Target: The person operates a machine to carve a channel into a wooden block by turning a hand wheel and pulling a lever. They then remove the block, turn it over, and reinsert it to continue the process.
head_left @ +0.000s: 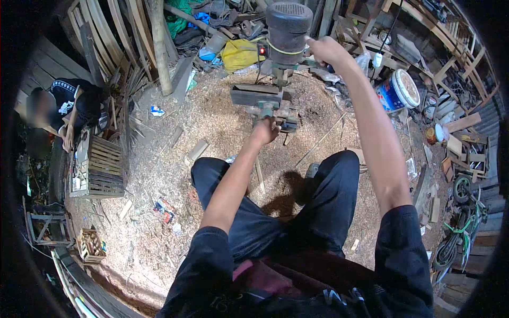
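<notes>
A drill press (289, 34) with a large dark motor housing stands in front of me. Below its head, a dark block-shaped piece (256, 96) sits by a metal vise (266, 108). My left hand (265, 131) is closed at the near side of the vise, seemingly round its handle, which the fingers mostly cover. Raised beside the motor housing, my right hand (326, 51) has curled fingers. A small dark handle end (330, 68) shows under that palm; the rest of what it grips is hidden.
Wood shavings cover the floor (159, 185). A slatted wooden crate (106, 164) stands left, near a seated person (69, 106). A white-and-blue bucket (397, 91) and scrap wood lie right. A yellow sack (243, 54) and leaning boards (106, 37) are behind.
</notes>
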A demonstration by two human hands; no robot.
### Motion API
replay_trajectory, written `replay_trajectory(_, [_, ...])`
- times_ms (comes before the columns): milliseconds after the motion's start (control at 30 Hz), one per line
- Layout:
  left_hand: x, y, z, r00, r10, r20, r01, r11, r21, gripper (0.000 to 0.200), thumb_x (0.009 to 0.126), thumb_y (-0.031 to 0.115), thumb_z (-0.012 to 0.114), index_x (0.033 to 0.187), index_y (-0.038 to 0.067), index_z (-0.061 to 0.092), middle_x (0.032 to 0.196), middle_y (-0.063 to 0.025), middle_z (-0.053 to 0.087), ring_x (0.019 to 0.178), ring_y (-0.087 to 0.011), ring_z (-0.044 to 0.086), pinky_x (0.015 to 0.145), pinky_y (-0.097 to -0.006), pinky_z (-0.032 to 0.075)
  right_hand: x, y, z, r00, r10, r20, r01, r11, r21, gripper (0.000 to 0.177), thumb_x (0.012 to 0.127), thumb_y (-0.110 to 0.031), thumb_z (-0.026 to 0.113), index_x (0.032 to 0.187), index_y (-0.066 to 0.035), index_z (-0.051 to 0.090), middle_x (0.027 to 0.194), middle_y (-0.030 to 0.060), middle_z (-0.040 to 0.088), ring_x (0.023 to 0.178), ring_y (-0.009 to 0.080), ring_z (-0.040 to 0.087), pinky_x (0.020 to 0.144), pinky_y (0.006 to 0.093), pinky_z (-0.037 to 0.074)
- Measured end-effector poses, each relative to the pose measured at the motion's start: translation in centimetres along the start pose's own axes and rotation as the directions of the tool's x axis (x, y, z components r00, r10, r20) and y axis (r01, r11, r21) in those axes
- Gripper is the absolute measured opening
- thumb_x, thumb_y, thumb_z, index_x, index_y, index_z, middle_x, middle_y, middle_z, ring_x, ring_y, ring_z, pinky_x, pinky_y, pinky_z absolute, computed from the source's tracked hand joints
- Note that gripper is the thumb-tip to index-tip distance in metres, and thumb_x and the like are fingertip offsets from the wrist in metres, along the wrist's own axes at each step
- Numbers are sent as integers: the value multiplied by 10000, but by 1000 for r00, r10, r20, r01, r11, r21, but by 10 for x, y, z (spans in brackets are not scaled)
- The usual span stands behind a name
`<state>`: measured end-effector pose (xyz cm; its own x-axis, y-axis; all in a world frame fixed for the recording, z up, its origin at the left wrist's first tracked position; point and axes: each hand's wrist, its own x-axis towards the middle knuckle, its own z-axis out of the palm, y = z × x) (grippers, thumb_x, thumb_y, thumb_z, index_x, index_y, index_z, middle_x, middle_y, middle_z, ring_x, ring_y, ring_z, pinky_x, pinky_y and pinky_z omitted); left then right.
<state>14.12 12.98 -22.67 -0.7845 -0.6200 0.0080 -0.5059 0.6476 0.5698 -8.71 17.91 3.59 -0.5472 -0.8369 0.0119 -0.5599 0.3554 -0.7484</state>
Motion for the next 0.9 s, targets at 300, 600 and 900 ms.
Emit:
replay_trajectory(300, [37,-131,104,995,19,96,-52,931,360,691,856,317,602,1437,45,346,1499,-171,364,1390,-344,335,1125,-386,339,-43,-11,13,978,185,98,-109,849,-516,462,838,-331,564,929,105,684,958,300,670,931,402,669,854,441,529])
replay_trajectory(600, [28,-98,53,996,-86,-27,81,989,-126,512,797,119,631,1281,19,495,1278,-219,534,1193,-400,511,1021,-435,424,-117,88,128,958,180,-223,-229,948,-221,275,811,-128,617,960,102,601,848,315,650,838,470,646,766,511,522])
replay_trajectory(900, [31,-99,61,992,-32,-119,12,986,-165,439,783,68,612,1211,5,534,1220,-214,538,1125,-408,538,969,-454,450,-133,187,225,903,67,-425,-89,995,-32,323,938,-139,529,1156,83,441,833,335,595,759,519,589,660,568,452])
